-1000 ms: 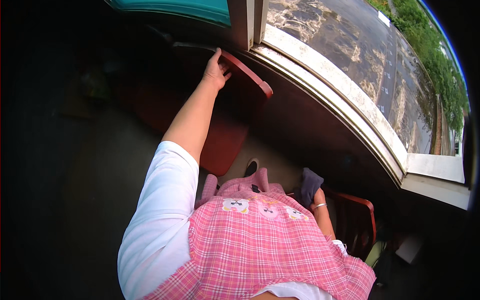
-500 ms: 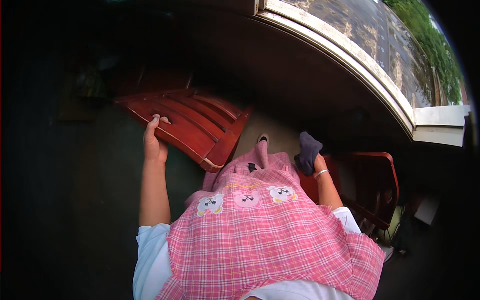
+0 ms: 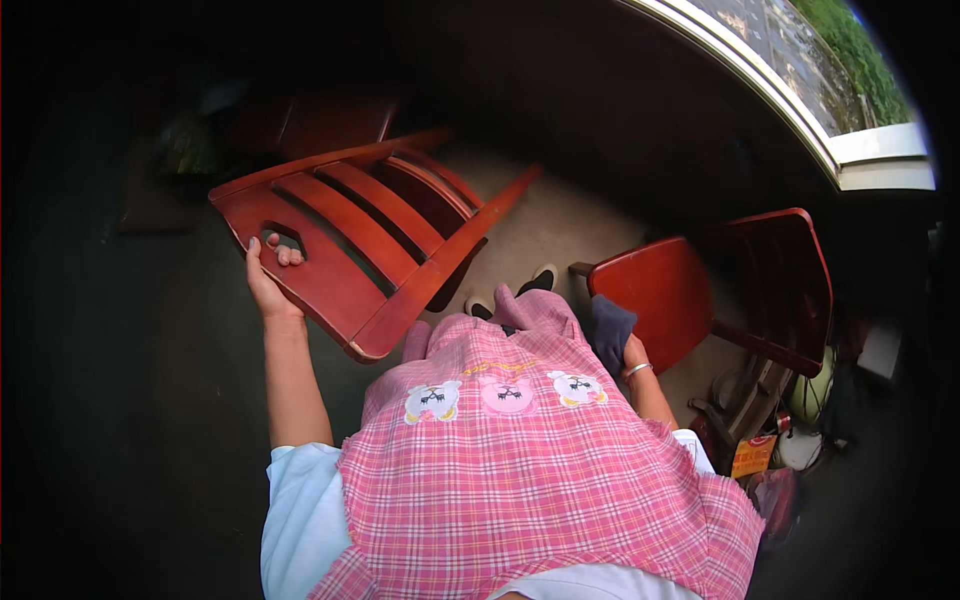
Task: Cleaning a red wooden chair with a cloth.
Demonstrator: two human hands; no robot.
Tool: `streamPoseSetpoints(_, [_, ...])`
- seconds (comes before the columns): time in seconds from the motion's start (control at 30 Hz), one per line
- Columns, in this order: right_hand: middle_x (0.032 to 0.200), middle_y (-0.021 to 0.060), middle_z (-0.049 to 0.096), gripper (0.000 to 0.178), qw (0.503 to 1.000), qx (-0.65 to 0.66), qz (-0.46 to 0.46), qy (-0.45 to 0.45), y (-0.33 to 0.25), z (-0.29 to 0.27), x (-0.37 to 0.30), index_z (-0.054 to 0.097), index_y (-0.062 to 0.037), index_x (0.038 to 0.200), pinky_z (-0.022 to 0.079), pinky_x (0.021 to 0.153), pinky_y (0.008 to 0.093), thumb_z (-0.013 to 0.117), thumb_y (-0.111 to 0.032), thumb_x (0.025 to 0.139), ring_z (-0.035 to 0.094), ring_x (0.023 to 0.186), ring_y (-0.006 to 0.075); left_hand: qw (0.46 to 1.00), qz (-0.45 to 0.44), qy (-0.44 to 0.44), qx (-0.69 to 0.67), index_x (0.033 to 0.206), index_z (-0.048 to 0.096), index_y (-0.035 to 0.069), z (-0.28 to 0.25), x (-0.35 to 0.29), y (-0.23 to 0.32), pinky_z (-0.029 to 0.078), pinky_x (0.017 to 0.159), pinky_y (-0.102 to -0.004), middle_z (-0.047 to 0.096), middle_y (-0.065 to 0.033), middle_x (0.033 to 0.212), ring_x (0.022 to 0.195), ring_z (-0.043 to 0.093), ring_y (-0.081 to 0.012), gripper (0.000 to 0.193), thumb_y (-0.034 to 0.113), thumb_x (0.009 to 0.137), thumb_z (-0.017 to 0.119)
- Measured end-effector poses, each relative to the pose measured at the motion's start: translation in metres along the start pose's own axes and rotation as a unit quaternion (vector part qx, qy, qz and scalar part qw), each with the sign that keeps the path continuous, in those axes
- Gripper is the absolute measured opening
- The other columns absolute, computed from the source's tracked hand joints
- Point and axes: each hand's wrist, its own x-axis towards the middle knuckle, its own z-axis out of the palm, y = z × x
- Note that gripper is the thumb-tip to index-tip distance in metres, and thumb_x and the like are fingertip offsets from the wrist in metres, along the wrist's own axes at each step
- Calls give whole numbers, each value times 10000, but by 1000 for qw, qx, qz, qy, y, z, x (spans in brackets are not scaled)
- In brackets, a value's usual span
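A red wooden chair (image 3: 332, 302) with a slatted back leans tilted in front of me on the left. My left hand (image 3: 272, 290) grips its top board, the fingers coming through the cut-out handle hole. A dark blue-grey cloth (image 3: 611, 332) hangs bunched in my right hand (image 3: 636, 357), low by my right side. Beside that hand is the seat of a second red chair (image 3: 655, 300), its back standing farther right in shadow. The cloth partly hides the right fingers.
A white-framed window (image 3: 880, 145) crosses the upper right. Below the second chair lies clutter: wooden pieces (image 3: 765, 395), an orange package (image 3: 752, 456) and a pale round thing (image 3: 798, 450). Another red wooden surface (image 3: 340, 122) shows dimly at the far left. My shoes (image 3: 540, 278) stand on the floor ahead.
The held chair has tipped up, showing more of its slats, and my left hand has moved left and nearer with it. My right hand and cloth have come lower; the view has shifted.
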Motion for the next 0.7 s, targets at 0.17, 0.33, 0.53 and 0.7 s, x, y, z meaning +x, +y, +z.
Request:
streamPoseSetpoints(0.17, [998,104,638,408,993,-68,-33,89,46,-44,6,592,7,1103,474,764,303,455,-324,909,613,882,193,998,-15,-22,65,807,508,111,-29,22,24,400,615,-253,427,7,575,564,439,-121,232,331,873,545])
streamPoseSetpoints(0.33, [999,134,643,406,990,-51,-36,125,89,-58,0,606,15,1062,458,799,322,435,-316,903,603,915,211,995,-17,-59,83,814,515,100,-41,37,34,399,622,-263,438,4,591,576,446,-123,210,299,883,526])
streamPoseSetpoints(0.53, [1048,176,635,416,977,-177,-72,98,134,-69,10,579,27,1104,435,857,309,424,-303,904,591,970,233,995,-6,-81,61,838,536,88,-19,32,27,424,672,-266,522,-9,656,658,516,-142,171,254,869,559])
streamPoseSetpoints(0.7, [1053,145,637,429,970,-208,-110,53,133,-56,-3,578,17,1132,443,840,287,451,-325,905,589,955,192,995,8,-97,22,791,494,103,5,21,14,409,618,-243,457,-4,610,596,447,-122,165,221,868,580])
